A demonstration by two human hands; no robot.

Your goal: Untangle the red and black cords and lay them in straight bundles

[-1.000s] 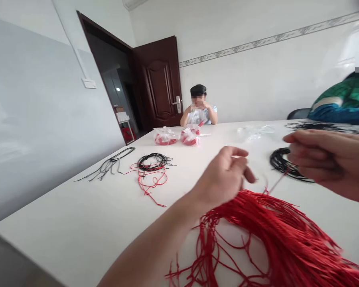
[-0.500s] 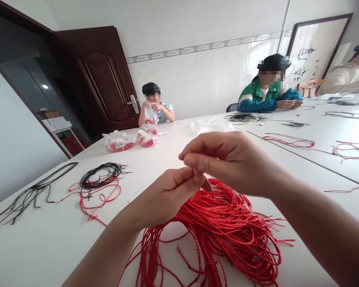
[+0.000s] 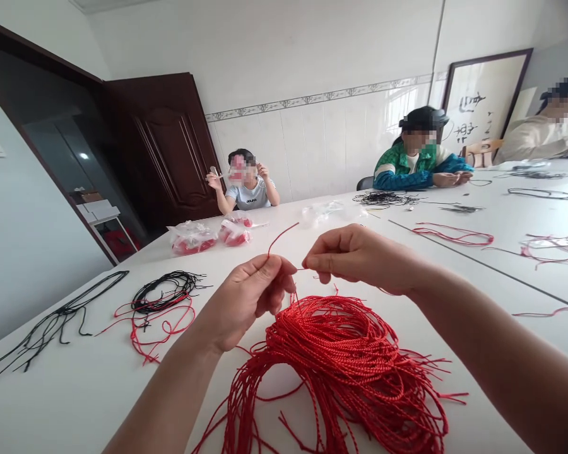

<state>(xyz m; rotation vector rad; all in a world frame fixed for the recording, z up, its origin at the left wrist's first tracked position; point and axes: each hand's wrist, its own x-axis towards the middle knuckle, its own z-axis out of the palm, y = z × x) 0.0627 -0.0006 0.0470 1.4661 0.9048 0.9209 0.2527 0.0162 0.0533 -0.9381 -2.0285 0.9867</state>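
Currently I have the left hand (image 3: 246, 287) pinching a thin red cord (image 3: 281, 235) between thumb and forefinger, with a free end curving upward near mid-frame. The right hand (image 3: 360, 258) appears to grasp the same cord at its fingertips, and a short stretch shows across the gap between the hands. Both sit around the centre of the frame, over the upper part of a thick, fanned-out bundle of red braided cords (image 3: 341, 340) that fills the lower middle. A strand rises from the bundle toward the left fingers; whether it belongs to the pinched cord, I cannot tell.

To handle this well, I would favour light, close pinches and an even pull, holding the cord above the bundle's loose ends so that nothing snags.

As for room, the white tabletop (image 3: 66, 391) is widest for me toward the lower left, below the coil of thin black cords (image 3: 184, 287) at centre left. The translucent plastic bags with red contents (image 3: 192, 239) limit forward reach left of centre. On the right, the dark table seam (image 3: 478, 261) slants to the frame's edge and might catch cord ends.
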